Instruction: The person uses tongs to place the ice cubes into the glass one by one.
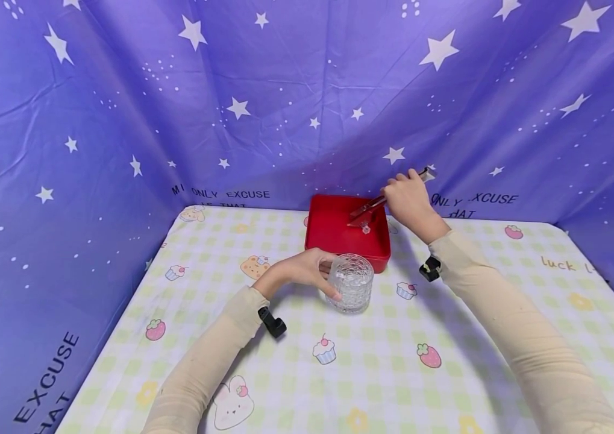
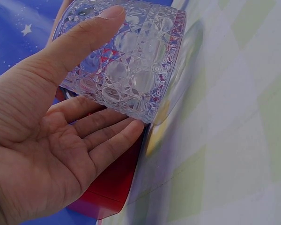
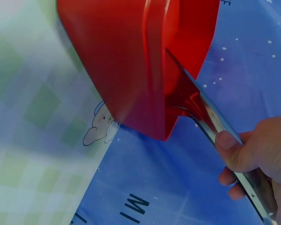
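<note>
In the head view, my left hand (image 1: pixel 309 269) holds a clear patterned glass (image 1: pixel 351 286) by its left side. The left wrist view shows the thumb on one side of the glass (image 2: pixel 126 56) and the fingers against the other. The glass stands on the table in front of a red tray (image 1: pixel 334 241). My right hand (image 1: pixel 408 196) grips metal tongs (image 1: pixel 374 206) from above, their tips down inside the tray. A small clear faceted piece (image 1: pixel 365 227) lies in the tray close to the tips. In the right wrist view, the tray wall hides the tips.
A checked cloth with cupcake and strawberry prints covers the table (image 1: pixel 372 374). Behind it and at the sides hangs a blue curtain (image 1: pixel 285 72) with white stars, close to the tray's back edge. Black wrist mounts (image 1: pixel 272 322) sit on both sleeves.
</note>
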`<state>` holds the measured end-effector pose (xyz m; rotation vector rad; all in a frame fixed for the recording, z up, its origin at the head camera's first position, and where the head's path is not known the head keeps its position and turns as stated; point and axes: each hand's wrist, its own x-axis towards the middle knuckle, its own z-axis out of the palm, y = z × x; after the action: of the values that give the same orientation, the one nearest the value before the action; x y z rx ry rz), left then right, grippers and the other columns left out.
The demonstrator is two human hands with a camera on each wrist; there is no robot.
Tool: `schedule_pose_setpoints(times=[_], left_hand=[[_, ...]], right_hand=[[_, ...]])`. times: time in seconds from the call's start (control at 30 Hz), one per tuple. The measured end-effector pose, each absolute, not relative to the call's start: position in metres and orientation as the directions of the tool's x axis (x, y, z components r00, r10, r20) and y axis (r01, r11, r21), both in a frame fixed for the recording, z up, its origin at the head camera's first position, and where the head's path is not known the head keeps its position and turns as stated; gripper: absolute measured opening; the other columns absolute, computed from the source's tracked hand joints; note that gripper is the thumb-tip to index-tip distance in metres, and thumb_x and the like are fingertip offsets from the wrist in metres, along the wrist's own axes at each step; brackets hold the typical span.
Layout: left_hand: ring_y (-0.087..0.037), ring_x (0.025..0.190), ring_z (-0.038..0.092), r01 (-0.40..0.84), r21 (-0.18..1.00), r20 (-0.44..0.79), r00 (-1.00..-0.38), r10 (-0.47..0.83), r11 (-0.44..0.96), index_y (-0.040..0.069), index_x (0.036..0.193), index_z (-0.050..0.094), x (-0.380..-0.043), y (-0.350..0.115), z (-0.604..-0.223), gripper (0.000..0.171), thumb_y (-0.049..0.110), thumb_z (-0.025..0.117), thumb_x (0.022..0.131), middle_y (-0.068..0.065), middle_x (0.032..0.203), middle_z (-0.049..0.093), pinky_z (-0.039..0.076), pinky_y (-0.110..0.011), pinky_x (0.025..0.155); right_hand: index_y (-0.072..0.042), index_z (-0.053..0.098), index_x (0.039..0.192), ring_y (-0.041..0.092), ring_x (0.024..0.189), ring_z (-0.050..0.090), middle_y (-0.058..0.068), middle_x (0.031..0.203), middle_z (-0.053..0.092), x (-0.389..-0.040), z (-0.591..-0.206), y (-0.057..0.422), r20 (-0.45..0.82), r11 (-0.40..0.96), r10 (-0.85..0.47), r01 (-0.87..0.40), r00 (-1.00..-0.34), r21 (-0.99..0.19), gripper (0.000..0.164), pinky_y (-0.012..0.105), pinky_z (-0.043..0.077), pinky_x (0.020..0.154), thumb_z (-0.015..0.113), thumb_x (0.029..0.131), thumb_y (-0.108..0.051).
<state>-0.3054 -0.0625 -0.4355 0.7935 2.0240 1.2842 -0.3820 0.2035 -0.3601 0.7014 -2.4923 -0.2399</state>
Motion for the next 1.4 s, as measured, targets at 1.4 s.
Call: schedule_pose_setpoints(times=[1.4], left_hand=[[-0.020,0.125,0.064,0.168,0.923,-0.164,-0.642,0.749,0.346,0.003,0.140,0.060,-0.306,-0.063,-0.436,0.074,0.005,0.090,0.073,-0.011,0.134,0.068,0.053,-0.026,0.105]], right_hand=[[-0.005,0.079,0.085,0.036,0.072,0.064,0.016,0.080,0.074,-0.382,-0.379,0.204,0.423,0.915,-0.401,-0.380,-0.813,0.136,0.021,0.049,0.042,0.074,0.060,0.082,0.002]])
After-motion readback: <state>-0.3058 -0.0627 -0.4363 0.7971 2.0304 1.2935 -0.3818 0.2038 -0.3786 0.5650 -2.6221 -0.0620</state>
